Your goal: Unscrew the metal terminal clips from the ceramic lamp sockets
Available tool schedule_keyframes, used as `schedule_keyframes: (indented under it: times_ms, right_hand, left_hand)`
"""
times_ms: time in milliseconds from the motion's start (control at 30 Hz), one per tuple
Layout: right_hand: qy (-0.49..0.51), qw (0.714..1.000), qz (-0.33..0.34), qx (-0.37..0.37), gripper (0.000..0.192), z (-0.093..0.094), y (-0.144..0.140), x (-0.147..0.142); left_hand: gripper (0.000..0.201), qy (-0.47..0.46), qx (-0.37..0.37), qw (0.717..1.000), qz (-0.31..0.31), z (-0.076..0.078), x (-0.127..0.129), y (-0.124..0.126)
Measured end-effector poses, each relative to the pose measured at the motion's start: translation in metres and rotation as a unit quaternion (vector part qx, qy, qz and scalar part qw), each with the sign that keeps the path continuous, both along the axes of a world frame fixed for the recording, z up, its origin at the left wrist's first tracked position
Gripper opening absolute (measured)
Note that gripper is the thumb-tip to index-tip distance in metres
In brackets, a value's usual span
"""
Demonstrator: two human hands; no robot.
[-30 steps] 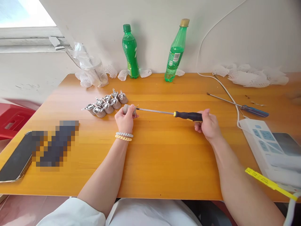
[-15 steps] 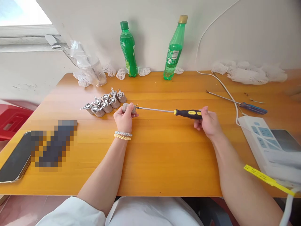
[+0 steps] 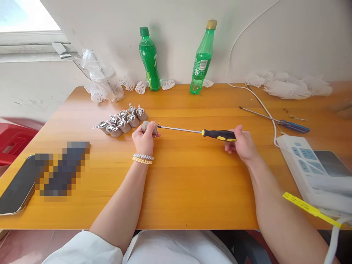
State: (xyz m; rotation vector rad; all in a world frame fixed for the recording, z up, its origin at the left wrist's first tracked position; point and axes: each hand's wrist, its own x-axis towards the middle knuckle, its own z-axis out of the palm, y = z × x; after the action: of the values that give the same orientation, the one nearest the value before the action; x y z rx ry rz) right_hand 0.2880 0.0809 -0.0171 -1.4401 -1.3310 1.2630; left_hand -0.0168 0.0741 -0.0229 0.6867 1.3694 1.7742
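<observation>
With my left hand (image 3: 143,141) clamped on the grey piece (image 3: 146,126) and my right hand (image 3: 244,145) around the screwdriver (image 3: 205,132), steady pressure straight along its shaft seemed best.

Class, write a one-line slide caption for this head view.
The left hand holds a grey part as the right hand aims a screwdriver at it.

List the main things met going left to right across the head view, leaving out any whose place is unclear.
Phone → grey pieces → left hand → black-yellow screwdriver → right hand → power strip.
</observation>
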Motion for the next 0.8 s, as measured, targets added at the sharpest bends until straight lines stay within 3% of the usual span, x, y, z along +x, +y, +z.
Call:
schedule_keyframes:
  times_ms: [100,167,267,400,500,633,800]
  right_hand:
    - [0.097,0.993,0.061,-0.024,0.037,0.008,-0.003,-0.002]
    - [0.117,0.991,0.064,-0.022,0.033,0.010,-0.005,-0.005]
    - [0.065,0.997,0.038,-0.012,0.033,0.005,-0.005,-0.006]
    - [-0.037,0.999,-0.010,0.011,0.051,-0.003,-0.002,-0.005]
    - [0.019,0.999,0.021,-0.022,0.056,0.001,-0.002,-0.005]
    - [0.112,0.992,0.060,-0.018,0.038,0.011,-0.005,-0.007]
    - [0.015,1.000,0.002,0.019,0.042,0.003,-0.004,-0.006]
  left_hand:
    - [0.029,0.002,0.001,1.000,0.010,-0.001,-0.002,0.001]
    - [0.029,0.001,0.001,1.000,0.014,-0.002,-0.003,0.001]
    - [0.029,-0.002,0.004,1.000,0.015,-0.002,-0.003,0.001]
    - [0.031,-0.009,0.014,1.000,0.017,0.000,-0.002,0.000]
    - [0.030,-0.012,0.018,1.000,0.014,0.001,-0.001,-0.001]
    - [0.030,-0.013,0.016,1.000,0.010,0.001,-0.001,-0.001]
    - [0.030,-0.014,0.019,1.000,0.002,0.001,0.001,-0.002]
